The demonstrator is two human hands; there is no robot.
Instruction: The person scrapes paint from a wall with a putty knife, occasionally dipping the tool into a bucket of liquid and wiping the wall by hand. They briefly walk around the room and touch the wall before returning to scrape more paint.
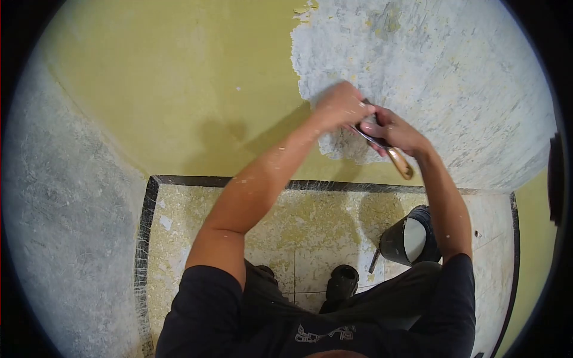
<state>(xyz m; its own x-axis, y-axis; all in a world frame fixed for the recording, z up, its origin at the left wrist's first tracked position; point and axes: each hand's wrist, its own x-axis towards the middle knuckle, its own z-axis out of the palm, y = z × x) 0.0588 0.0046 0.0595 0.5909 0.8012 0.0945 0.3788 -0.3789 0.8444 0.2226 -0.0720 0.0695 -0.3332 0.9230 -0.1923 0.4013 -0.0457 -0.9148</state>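
Head view: the right hand (399, 131) is clamped on the wood-handled scraper (400, 163), which projects below the palm. The left hand (342, 108) is at the scraper's opposite end; whether its blurred fingers grip cannot be told.

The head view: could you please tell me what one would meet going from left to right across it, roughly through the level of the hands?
Grey side wall → yellow paint → left hand → right hand → dark object at the right edge
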